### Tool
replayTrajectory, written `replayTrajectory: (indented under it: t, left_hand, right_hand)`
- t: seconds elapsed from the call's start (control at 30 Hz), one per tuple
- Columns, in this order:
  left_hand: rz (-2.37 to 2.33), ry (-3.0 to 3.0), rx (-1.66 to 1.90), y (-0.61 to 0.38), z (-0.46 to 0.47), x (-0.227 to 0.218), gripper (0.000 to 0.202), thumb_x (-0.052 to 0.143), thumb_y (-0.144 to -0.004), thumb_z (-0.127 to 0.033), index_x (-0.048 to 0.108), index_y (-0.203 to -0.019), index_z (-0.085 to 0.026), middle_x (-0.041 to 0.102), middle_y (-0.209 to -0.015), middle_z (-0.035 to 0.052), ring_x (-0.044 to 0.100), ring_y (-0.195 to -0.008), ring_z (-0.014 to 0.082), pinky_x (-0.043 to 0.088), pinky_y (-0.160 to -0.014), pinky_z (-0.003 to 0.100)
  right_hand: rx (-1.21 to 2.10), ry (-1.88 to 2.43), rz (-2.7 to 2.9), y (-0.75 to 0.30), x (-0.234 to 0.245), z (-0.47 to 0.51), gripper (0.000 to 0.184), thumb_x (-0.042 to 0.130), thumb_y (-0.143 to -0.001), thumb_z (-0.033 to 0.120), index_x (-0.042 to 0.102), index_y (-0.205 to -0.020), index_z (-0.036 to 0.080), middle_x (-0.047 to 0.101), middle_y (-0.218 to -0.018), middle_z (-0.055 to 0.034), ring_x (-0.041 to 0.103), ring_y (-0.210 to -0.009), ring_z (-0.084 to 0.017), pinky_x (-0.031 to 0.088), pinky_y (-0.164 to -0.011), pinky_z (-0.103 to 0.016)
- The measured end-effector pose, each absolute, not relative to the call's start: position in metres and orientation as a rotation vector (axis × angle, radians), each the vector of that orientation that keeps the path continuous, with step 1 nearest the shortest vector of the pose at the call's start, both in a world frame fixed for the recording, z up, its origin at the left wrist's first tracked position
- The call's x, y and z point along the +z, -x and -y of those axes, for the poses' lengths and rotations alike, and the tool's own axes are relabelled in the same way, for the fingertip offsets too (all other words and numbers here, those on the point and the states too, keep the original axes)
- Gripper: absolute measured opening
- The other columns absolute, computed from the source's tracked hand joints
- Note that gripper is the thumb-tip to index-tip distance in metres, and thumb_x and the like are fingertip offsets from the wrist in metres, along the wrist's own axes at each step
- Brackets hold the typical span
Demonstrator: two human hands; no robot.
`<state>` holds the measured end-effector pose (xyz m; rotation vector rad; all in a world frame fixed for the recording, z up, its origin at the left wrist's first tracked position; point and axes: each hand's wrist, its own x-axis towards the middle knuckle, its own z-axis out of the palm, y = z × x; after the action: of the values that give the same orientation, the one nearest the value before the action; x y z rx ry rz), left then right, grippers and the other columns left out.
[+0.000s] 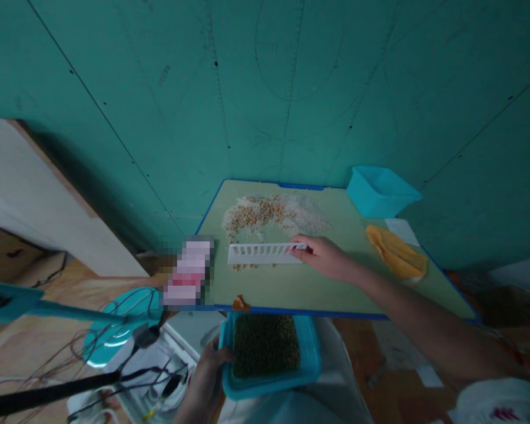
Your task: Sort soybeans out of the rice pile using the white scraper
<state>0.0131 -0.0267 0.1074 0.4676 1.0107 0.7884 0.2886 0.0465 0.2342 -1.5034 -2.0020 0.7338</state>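
My right hand (320, 254) is closed on the right end of a long white slotted plastic strip (260, 254), which stands on the pale tabletop. Just beyond the strip lies a spread of round tan beans (258, 213) mixed with white grains (307, 213). A few beans sit on the near side of the strip. Below the table's front edge, my left hand (209, 368) grips the left rim of a blue plastic basin (311, 365). Small dark green beans (265, 347) fill it, with some tan ones at the right. The basin rests over my lap.
A blue bin (382, 191) stands at the table's back right corner, near a yellow cloth (397, 253) and a white sheet (401, 231). A pixelated pink-and-white item (189, 272) is at the left edge. Cables and a turquoise round base (115, 335) occupy the lower left.
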Motion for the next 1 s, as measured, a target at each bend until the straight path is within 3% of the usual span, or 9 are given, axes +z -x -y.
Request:
replayTrajectory:
  t: [0.27,0.53,0.73,1.0]
  left_hand:
    - [-1.010,-0.433,0.796,-0.014,0.027,0.111,0.034,0.060,-0.047,-0.006,0.070,-0.078,-0.017,0.072,-0.057,0.0024,0.067,-0.060,0.0273,0.050,-0.048,0.032]
    - [-1.041,-0.451,0.812,-0.015,0.027,0.113,0.030,0.060,-0.046,-0.008,0.068,-0.074,-0.015,0.071,-0.055,0.0034,0.064,-0.046,0.0238,0.050,-0.046,0.033]
    - [-1.079,-0.506,0.799,-0.014,0.026,0.114,0.031,0.061,-0.047,-0.011,0.069,-0.077,-0.015,0.072,-0.058,0.0047,0.065,-0.049,0.0264,0.052,-0.050,0.038]
    - [-1.044,-0.484,0.785,-0.009,0.024,0.107,0.034,0.062,-0.047,-0.009,0.069,-0.079,-0.016,0.075,-0.067,0.0056,0.068,-0.061,0.0276,0.052,-0.054,0.035]
  right_hand:
    - [0.771,1.466,1.991,-0.287,0.232,-0.041,0.023,0.048,-0.085,0.032,0.062,-0.094,0.016,0.060,-0.066,0.0000,0.047,-0.053,-0.009,0.030,-0.048,-0.019]
    - [0.765,1.467,2.021,-0.287,0.235,-0.035,0.023,0.047,-0.085,0.032,0.061,-0.094,0.016,0.059,-0.066,0.0001,0.047,-0.054,-0.010,0.030,-0.049,-0.020]
    - [0.767,1.467,2.028,-0.286,0.236,-0.034,0.023,0.048,-0.085,0.032,0.062,-0.095,0.016,0.061,-0.070,-0.0012,0.050,-0.057,-0.011,0.032,-0.051,-0.020]
    - [0.780,1.438,2.041,-0.285,0.237,-0.031,0.021,0.049,-0.084,0.029,0.062,-0.094,0.016,0.059,-0.069,0.0003,0.049,-0.057,-0.010,0.033,-0.052,-0.020]
